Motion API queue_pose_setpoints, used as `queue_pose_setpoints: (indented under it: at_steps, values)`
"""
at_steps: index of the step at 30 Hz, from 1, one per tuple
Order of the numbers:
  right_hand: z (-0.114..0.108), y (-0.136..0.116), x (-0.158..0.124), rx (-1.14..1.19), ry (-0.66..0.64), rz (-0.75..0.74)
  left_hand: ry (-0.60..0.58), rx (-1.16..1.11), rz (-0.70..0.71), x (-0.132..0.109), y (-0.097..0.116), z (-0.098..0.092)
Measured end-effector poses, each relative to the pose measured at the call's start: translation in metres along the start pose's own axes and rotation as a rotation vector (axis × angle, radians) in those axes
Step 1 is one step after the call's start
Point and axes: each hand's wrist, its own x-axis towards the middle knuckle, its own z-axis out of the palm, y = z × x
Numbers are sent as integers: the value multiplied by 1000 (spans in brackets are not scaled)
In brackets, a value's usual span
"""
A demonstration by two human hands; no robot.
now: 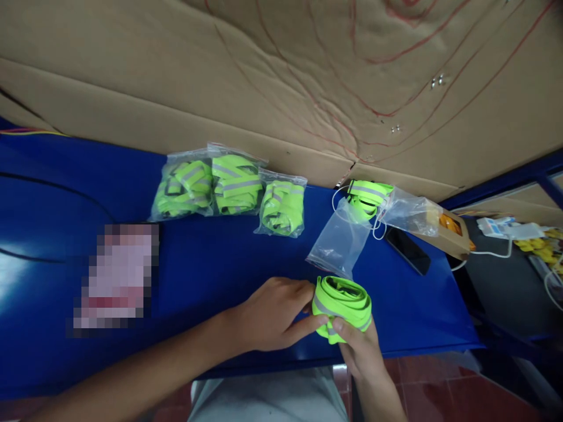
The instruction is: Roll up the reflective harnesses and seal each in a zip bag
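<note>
A coiled neon-green strap with grey reflective stripes point(342, 308) is held upright near the table's front edge. My left hand point(281, 313) grips its left side, thumb against the front. From the right and below, my right hand point(358, 343) closes round the same roll, its thumb on the front face. Just behind the roll lies a clear plastic bag point(341, 240), flat on the table. Another loose green strap bundle point(368, 196) rests farther back, beside a second clear bag point(409, 210).
Bagged green straps point(187, 187), point(236, 184), point(282, 206) line the back of the blue table point(211, 252). A black phone point(408, 251), white cable point(379, 228) and open cardboard box point(453, 234) are at right. A pixelated item point(116, 275) lies left. Cardboard point(176, 76) stands behind.
</note>
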Motion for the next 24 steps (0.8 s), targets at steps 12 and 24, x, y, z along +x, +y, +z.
queue_pose_setpoints:
  at_steps: [12,24]
  values:
    - [-40,8,-14,76,213,96,149,466,191,33,-24,-36]
    - [-27,2,-28,43,188,134,-45,517,264,11,0,-20]
